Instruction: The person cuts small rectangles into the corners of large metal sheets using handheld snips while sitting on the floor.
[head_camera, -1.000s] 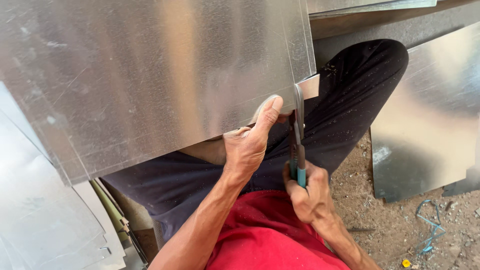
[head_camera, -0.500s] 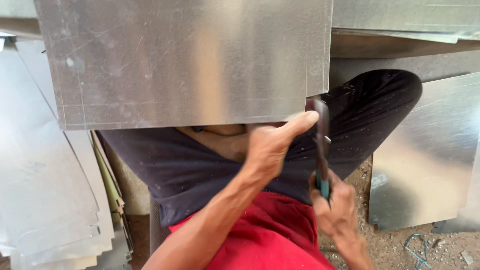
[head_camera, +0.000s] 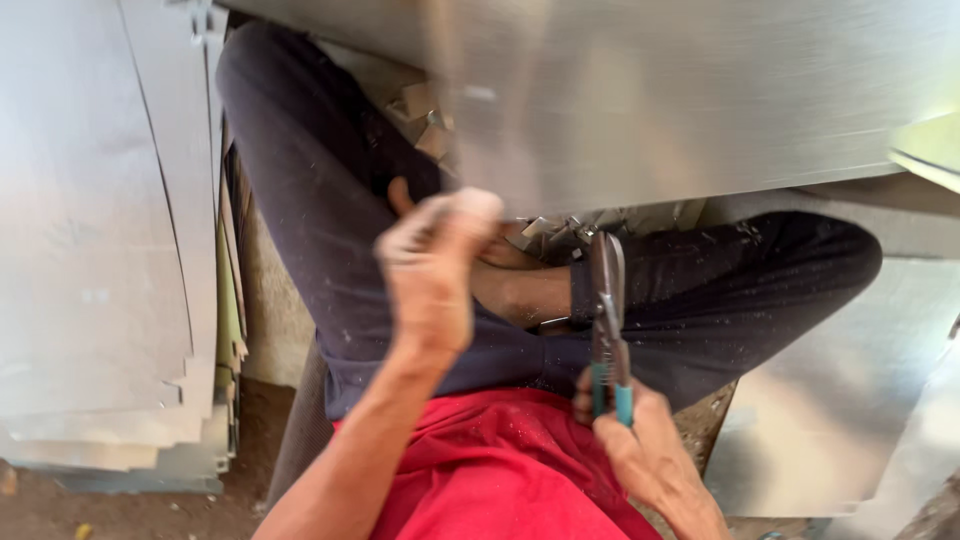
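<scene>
Gripping the near edge of the metal sheet (head_camera: 700, 90), the left hand (head_camera: 435, 270) was blurred, so its hold could not be confirmed. The right hand (head_camera: 645, 455) was closed around the teal handles of the snips (head_camera: 607, 310), blades pointing far toward the sheet lying across the lap. Risk judged: the cut edge and the offcuts (head_camera: 570, 228) on the dark trousers (head_camera: 320, 230) could slice skin if the sheet slipped. Blade tips and sheet corners were indistinct; stacked sheets (head_camera: 100, 250) sat left.
</scene>
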